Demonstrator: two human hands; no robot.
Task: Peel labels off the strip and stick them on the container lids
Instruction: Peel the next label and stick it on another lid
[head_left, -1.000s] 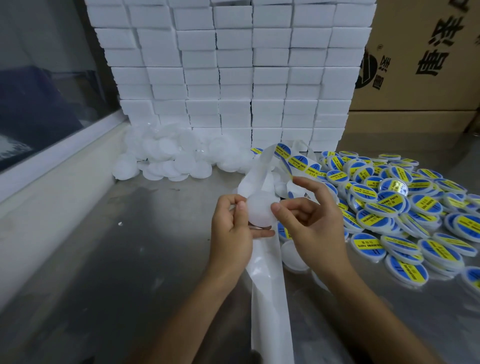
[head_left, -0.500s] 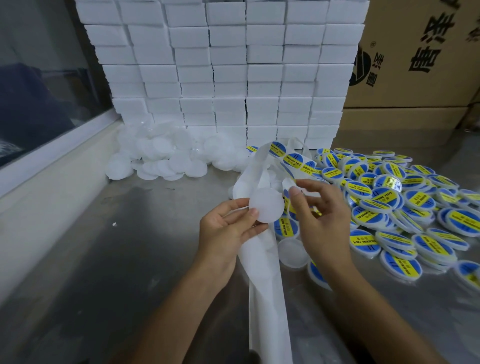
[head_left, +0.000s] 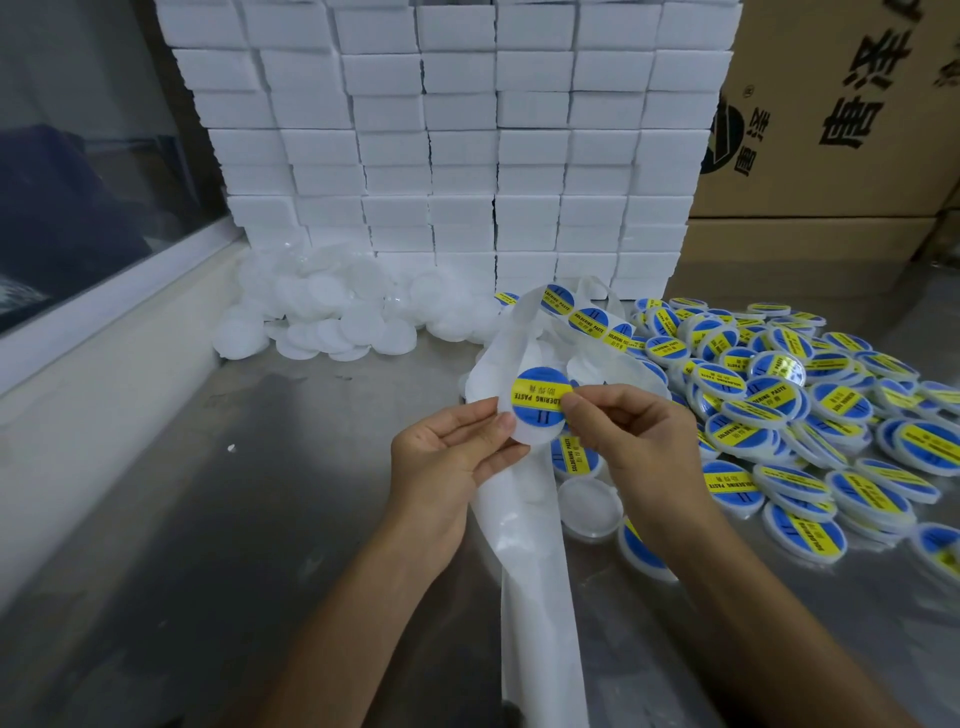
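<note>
My left hand (head_left: 457, 457) holds a round white lid (head_left: 535, 434) by its left edge, above the metal table. A blue and yellow round label (head_left: 537, 397) lies over the lid's upper part. My right hand (head_left: 634, 441) pinches the label's right edge between thumb and forefinger. The white backing strip (head_left: 530, 545) runs from the table's near edge up behind the hands and curls over, with more labels (head_left: 587, 319) on its far part.
Plain white lids (head_left: 332, 317) are heaped at the back left. Labelled lids (head_left: 795, 410) cover the table's right side. One plain lid (head_left: 592, 509) lies under my right wrist. A wall of white boxes (head_left: 457, 145) and cardboard cartons (head_left: 841, 114) stand behind.
The lid was bare in my left hand. My right hand took a label from the strip and brought it onto the lid.
</note>
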